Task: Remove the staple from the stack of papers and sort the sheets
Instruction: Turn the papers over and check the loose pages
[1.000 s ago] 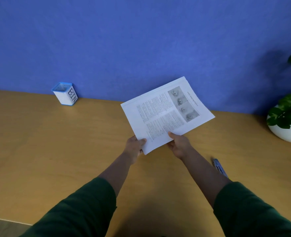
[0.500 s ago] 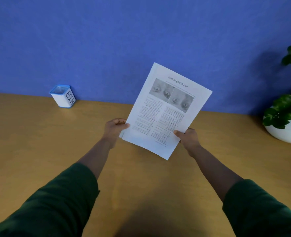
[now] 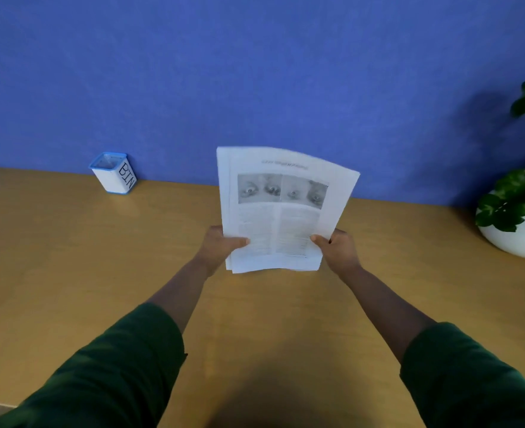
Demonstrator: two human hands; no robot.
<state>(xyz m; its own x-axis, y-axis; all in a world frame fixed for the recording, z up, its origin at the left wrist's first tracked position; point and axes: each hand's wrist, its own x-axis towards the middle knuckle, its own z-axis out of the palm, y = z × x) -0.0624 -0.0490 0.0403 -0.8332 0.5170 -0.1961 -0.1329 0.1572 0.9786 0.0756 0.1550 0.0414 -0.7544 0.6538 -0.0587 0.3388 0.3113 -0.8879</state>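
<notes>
A stack of printed white papers point(image 3: 281, 208) is held upright above the wooden desk, its top page showing grey photos and two text columns, upside down to me. My left hand point(image 3: 221, 245) grips the lower left edge with the thumb on the front page. My right hand point(image 3: 338, 250) grips the lower right edge the same way. The sheets fan slightly at the left and bottom edges. I cannot see a staple.
A small white container with a blue rim, marked BIN point(image 3: 113, 173), stands at the back left by the blue wall. A white pot with a green plant point(image 3: 516, 223) sits at the right. The wooden desk point(image 3: 69, 257) stretches all around.
Both hands have turned the stack clockwise from a slanted hold to nearly straight upright and brought it to the centre. My left hand slid to the lower left edge.
</notes>
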